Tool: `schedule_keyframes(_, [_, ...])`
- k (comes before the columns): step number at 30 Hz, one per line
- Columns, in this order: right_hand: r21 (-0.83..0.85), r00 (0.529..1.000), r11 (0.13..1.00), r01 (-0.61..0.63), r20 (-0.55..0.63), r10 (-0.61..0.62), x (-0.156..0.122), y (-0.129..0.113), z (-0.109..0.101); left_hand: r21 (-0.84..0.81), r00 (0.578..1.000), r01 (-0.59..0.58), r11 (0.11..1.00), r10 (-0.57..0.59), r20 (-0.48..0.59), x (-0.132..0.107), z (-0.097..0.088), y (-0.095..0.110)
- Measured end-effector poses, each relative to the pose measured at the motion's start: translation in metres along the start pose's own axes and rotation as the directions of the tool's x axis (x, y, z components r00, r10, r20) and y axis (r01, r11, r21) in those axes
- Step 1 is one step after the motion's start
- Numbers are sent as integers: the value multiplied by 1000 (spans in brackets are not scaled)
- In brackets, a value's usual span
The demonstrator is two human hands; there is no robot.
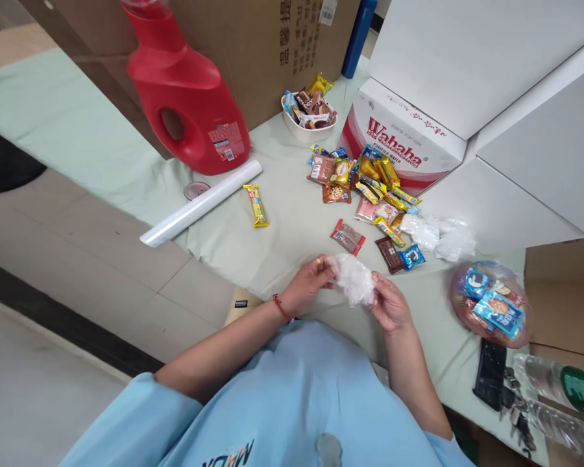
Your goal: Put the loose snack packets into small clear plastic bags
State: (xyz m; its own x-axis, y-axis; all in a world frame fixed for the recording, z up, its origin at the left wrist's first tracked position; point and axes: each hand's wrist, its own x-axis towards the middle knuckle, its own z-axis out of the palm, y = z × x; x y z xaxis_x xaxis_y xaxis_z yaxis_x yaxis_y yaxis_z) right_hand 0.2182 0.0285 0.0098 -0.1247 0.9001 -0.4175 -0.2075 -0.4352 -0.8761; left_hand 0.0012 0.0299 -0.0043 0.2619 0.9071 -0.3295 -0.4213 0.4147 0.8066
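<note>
A crumpled clear plastic bag (354, 279) is stretched between my two hands, just above the front of the table. My left hand (314, 282) pinches its left end, and a red cord bracelet circles that wrist. At the opposite end, my right hand (389, 301) grips the bag between thumb and fingers. Just beyond the hands lie a red-edged snack packet (348, 237), a dark brown packet (389, 255) and a small blue packet (412, 257). Two more crumpled clear bags (452, 240) rest to the right of the snack pile (365, 175).
A white basket (309, 134) holds snacks at the back. Left stand a red jug (189, 97), a white roll (202, 203) and a yellow packet (256, 205). Right are a Wahaba-printed box (403, 136), a filled snack bag (491, 305), a phone (490, 375), keys (518, 415) and bottles (559, 383).
</note>
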Motion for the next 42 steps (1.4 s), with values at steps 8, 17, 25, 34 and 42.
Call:
schedule_keyframes(8, [-3, 949, 986, 167, -271, -162, 0, -51, -57, 48, 958, -92, 995, 101, -268, 0, -27, 2])
schedule_keyframes(17, [-377, 913, 851, 366, -30, -406, 8, -68, -5, 293, 943, -221, 930, 281, -180, -16, -16, 5])
schedule_keyframes(25, [-585, 872, 648, 489, 356, -336, 13, -12, 40, 150, 974, -139, 979, 163, -158, -18, -20, 10])
schedule_keyframes(34, [-531, 923, 756, 381, 171, -345, 4, -17, 27, 124, 976, -131, 984, 150, -160, -20, -17, 2])
schedule_keyframes(42, [-591, 804, 566, 575, 282, -523, 4, -2, 48, 268, 983, -124, 955, 156, -101, -20, -13, 0])
